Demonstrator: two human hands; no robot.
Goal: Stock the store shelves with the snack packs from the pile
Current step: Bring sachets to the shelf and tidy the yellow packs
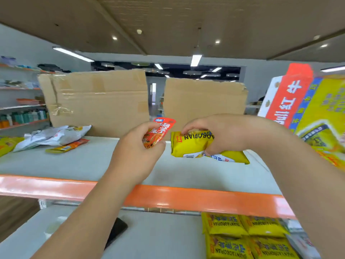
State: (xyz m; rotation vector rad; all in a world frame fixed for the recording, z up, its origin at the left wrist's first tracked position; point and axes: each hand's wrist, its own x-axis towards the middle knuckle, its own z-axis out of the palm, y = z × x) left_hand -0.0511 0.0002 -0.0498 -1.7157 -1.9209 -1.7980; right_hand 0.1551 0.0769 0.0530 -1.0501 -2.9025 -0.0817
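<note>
At the shelf's (89,163) far left lies a heap of packs (56,136). Our left hand (138,148) pinches a red snack pack (161,131) above the shelf, fingers curled over its left edge and thumb beneath. Just right, our right hand (224,133) clamps a yellow snack pack (188,146), fingertips on top, low over the shelf.
</note>
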